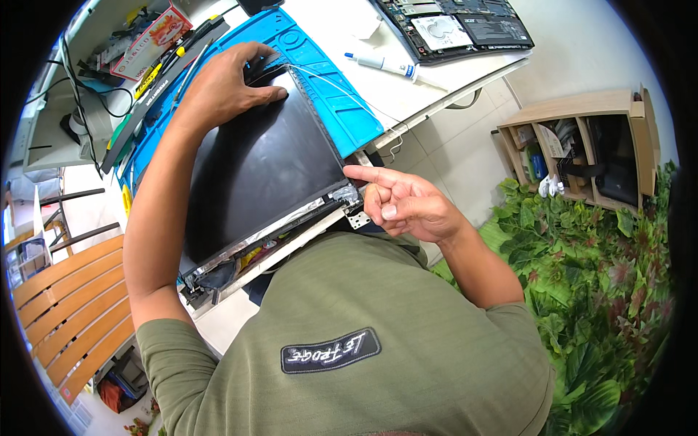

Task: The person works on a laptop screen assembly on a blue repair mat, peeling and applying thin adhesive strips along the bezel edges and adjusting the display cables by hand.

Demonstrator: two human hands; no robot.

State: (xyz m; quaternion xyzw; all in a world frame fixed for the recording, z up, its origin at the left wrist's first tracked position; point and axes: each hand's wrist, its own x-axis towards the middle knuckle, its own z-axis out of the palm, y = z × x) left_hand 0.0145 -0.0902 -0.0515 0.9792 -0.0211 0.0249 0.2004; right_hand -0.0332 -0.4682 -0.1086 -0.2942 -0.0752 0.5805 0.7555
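A dark laptop screen (265,156) lies glossy side up, its near edge lined with silvery tape and a hinge at the right corner. My left hand (233,83) grips its far edge, thumb on the glossy face and fingers over the rim. Beside the screen's right edge, close to the near corner, is my right hand (411,203). Its index finger is stretched out to that edge, the other fingers loosely curled with nothing visible in them. A thin white wire (349,94) runs from the far edge of the screen off to the right.
Under the screen is a blue work mat (338,112) on a white table (454,76). A white glue tube (382,64) and an opened laptop base (458,29) lie farther right. Tools and a red-white box (153,43) crowd the left. A wooden shelf (574,138) stands right.
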